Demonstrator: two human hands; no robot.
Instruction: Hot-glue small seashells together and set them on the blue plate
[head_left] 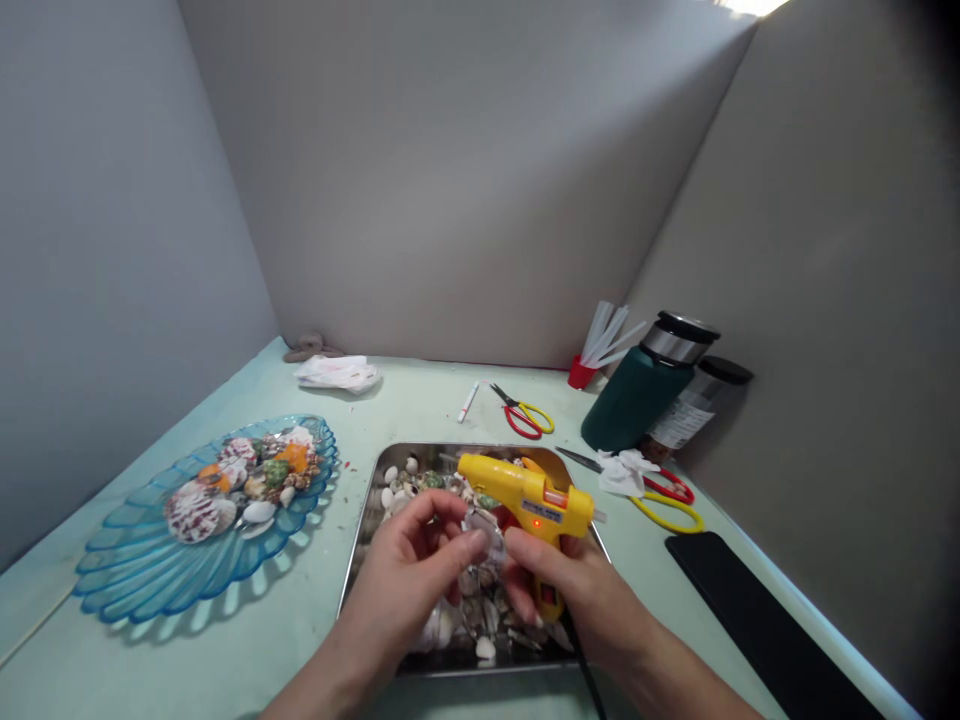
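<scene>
left hand (420, 565) pinches a small pale shell (480, 525); right hand (559, 585) grips the yellow glue gun (525, 497), lamp lit, just behind the fingers. both over the steel tray (360, 560). step: gluing, seemingly; next calls for steady nozzle aim.

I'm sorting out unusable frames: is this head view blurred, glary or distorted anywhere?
Head view: wide-angle bend, the walls lean and the corners darken; bright light blows out the top edge; the left hand, right hand and the small shell between them are slightly soft; the steel tray shows mild glare; the blue plate is sharp.
</scene>
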